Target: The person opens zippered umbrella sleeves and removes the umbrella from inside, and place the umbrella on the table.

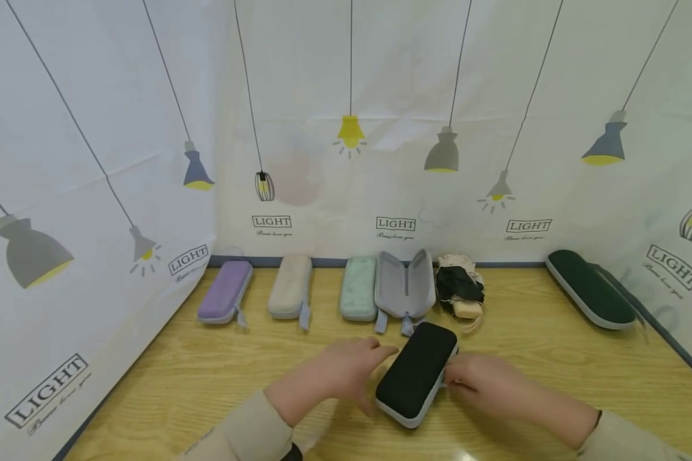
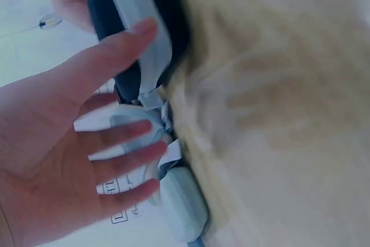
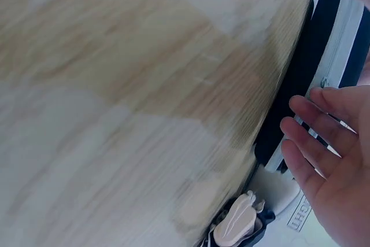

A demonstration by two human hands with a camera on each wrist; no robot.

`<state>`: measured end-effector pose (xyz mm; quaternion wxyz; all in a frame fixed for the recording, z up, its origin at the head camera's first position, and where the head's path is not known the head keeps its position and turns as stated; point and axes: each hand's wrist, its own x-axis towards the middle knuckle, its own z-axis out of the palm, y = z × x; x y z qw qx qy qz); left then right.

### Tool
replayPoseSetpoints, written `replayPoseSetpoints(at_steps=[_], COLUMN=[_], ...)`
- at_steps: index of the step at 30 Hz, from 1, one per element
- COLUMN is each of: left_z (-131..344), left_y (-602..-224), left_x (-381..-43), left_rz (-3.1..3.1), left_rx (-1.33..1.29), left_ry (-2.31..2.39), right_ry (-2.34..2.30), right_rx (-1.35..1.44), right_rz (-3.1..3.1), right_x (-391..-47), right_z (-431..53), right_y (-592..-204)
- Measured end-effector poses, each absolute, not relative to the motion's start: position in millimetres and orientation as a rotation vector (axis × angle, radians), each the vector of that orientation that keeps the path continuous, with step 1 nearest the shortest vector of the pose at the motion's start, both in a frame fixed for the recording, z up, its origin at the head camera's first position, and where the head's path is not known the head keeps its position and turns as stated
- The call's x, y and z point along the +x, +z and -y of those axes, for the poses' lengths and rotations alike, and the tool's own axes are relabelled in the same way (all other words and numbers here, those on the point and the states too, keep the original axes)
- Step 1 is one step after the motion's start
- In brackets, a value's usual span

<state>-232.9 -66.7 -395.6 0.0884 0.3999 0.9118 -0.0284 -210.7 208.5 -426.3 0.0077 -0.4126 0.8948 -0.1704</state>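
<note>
A black zippered case with a pale grey zipper band lies at a slant on the table between both hands. At its left side is my left hand, fingers spread and straight; its thumb overlaps the band in the left wrist view. My right hand is at the case's right side, where thumb and forefinger pinch the small zipper pull. The other right fingers lie loosely bent along the band. The case's lid is down, and its inside is hidden.
Along the back stand a purple case, a beige case, a mint green case and an opened grey case. Beside them lies a bundle of black and beige cloth. A dark green case leans far right.
</note>
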Motion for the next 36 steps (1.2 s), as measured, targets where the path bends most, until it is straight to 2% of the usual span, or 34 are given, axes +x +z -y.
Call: replayPoseSetpoints(at_steps=[5, 8, 25, 36], left_z=[58, 50, 25, 20], left_y=[-397, -397, -400, -405], left_x=[-248, -252, -238, -233], left_rz=[-2.646, -2.574, -2.559, -2.649], left_rx=[1.490, 1.561, 1.512, 1.504], left_ry=[-0.231, -0.326, -0.391, -0.417], right_ry=[-0.521, -0.520, -0.588, -0.658], right_rx=[-1.243, -1.193, -1.149, -1.110], right_rz=[-2.802, -2.794, -2.762, -2.581], right_x=[-213, -212, -203, -183], right_z=[-214, -215, -234, -235], right_y=[-428, -429, -433, -434])
